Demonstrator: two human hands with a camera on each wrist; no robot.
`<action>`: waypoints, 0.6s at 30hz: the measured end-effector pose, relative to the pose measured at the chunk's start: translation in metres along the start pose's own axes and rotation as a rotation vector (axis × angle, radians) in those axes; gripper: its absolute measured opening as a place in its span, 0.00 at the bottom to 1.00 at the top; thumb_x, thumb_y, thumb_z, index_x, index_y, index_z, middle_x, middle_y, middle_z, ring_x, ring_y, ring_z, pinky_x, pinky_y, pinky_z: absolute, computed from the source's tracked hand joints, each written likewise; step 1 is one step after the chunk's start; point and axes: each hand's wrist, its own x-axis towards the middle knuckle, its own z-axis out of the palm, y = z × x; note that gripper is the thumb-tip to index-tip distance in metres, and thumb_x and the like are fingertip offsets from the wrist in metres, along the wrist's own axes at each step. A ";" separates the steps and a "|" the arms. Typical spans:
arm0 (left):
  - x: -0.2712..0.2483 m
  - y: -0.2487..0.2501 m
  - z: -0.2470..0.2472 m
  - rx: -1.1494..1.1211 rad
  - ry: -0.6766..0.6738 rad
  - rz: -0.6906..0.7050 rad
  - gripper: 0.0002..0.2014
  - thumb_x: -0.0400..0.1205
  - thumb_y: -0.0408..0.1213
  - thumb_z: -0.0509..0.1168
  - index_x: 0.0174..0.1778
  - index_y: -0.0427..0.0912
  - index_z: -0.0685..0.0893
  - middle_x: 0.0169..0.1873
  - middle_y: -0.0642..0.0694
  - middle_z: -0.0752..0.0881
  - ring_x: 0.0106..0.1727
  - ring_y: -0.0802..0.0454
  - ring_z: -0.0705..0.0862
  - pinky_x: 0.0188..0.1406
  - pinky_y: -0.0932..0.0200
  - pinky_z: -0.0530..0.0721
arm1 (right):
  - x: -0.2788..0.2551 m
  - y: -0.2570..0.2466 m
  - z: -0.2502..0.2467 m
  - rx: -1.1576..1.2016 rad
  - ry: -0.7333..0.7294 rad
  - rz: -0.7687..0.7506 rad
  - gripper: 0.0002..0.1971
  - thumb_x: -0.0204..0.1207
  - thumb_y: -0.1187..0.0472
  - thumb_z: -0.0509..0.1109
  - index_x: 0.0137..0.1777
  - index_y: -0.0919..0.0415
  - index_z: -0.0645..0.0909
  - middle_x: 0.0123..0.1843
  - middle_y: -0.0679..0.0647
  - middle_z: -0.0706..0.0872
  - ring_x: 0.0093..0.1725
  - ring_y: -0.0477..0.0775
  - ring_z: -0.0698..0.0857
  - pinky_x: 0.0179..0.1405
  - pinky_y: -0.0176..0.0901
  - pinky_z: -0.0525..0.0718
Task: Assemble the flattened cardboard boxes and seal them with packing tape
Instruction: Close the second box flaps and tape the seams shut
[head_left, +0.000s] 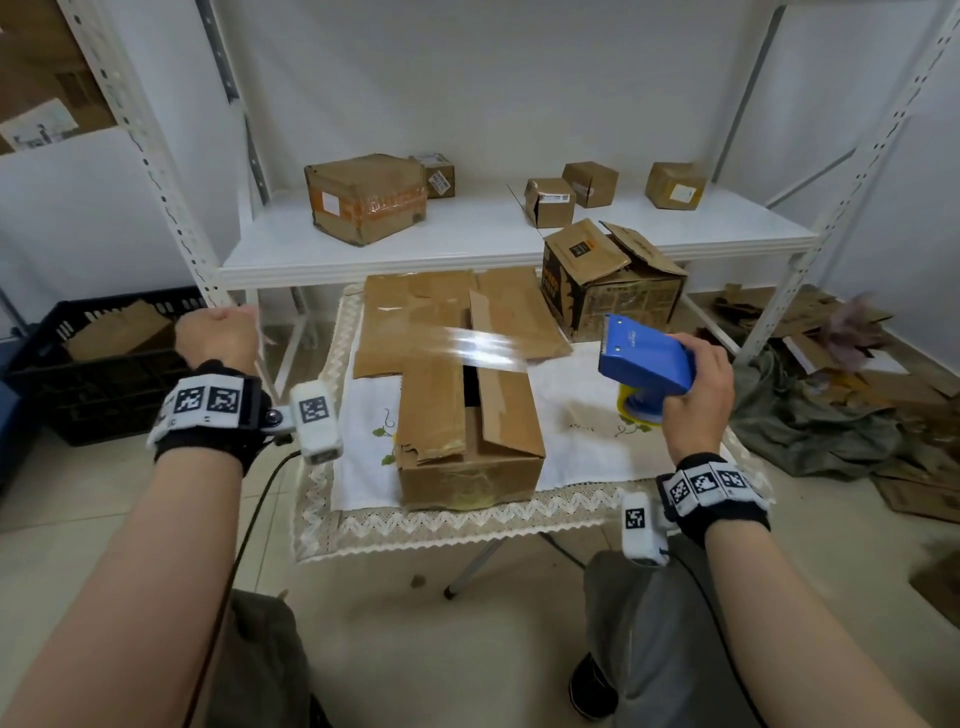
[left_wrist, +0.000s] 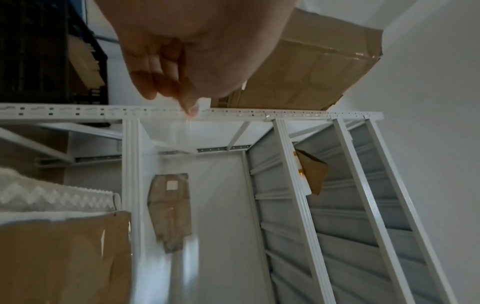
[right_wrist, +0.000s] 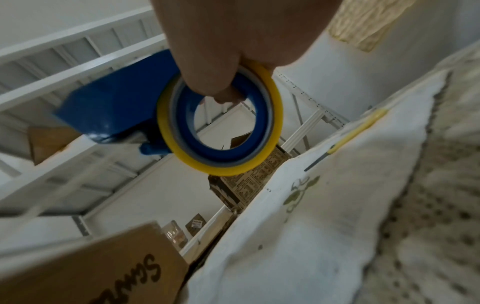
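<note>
Left hand (head_left: 215, 332): grip pinched on tape (head_left: 483, 345) end, 9 o'clock of box (head_left: 470, 436) | right hand (head_left: 698, 387): grip clamped on dispenser (head_left: 644, 356), 3 o'clock | tape stretched above box on table (head_left: 582, 405).

Your left hand (head_left: 215, 332) hides its own fingertips in the head view, and the tape strip (head_left: 483, 345) blurs to a streaky sheen, its left end lost. Your right hand (head_left: 696, 387) covers most of the roll (head_left: 631, 408) there. The printed word on the cardboard (right_wrist: 91, 273) is cut off in the right wrist view.
</note>
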 end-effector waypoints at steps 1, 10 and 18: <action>0.002 -0.003 -0.002 0.000 0.011 0.005 0.11 0.82 0.35 0.71 0.56 0.37 0.93 0.55 0.43 0.92 0.57 0.47 0.91 0.63 0.49 0.89 | 0.000 0.002 -0.001 0.021 0.007 0.012 0.39 0.53 0.87 0.57 0.65 0.62 0.81 0.62 0.60 0.80 0.64 0.65 0.78 0.60 0.49 0.74; 0.013 0.018 -0.003 -0.085 0.055 0.055 0.08 0.77 0.42 0.70 0.47 0.45 0.90 0.54 0.45 0.91 0.56 0.48 0.90 0.64 0.53 0.87 | -0.004 0.000 0.001 0.034 -0.154 -0.083 0.31 0.63 0.70 0.71 0.70 0.59 0.79 0.60 0.59 0.75 0.58 0.59 0.71 0.53 0.48 0.68; -0.023 0.043 -0.005 -0.169 0.078 0.266 0.14 0.86 0.36 0.69 0.38 0.55 0.74 0.53 0.48 0.87 0.55 0.57 0.86 0.56 0.71 0.82 | -0.013 0.002 0.014 -0.015 -0.436 -0.130 0.37 0.63 0.50 0.87 0.74 0.46 0.78 0.55 0.53 0.67 0.58 0.50 0.65 0.57 0.40 0.63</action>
